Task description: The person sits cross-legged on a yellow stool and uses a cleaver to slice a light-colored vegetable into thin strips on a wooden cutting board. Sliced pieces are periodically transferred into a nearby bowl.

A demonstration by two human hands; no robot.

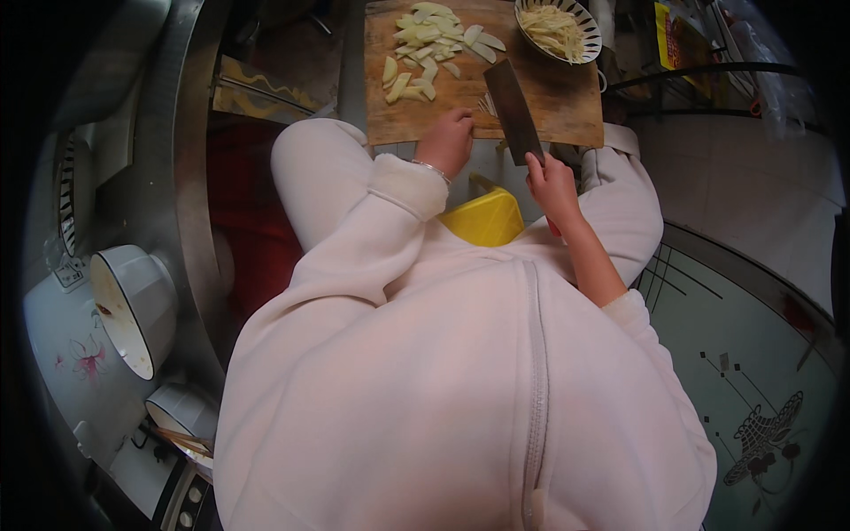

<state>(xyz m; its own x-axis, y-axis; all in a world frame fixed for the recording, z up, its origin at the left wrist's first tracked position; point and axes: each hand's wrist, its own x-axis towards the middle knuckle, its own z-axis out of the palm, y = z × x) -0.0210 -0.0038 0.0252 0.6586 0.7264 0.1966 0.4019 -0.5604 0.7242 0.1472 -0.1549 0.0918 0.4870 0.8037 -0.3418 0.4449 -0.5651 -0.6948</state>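
Note:
My right hand grips a Chinese cleaver by its handle, with the wide dark blade slanting over the right part of the wooden cutting board. Beside the blade lie a few thin pale strips. My left hand rests at the board's near edge, its fingers curled; whether it holds anything I cannot tell. Pale slices, apparently potato, are heaped on the board's far left. A patterned bowl of thin shreds stands at its far right corner.
Beneath the board is a yellow plastic object. On the left, a metal counter edge runs beside white bowls, one with chopsticks. A black rack is at upper right, a decorated glass panel at lower right.

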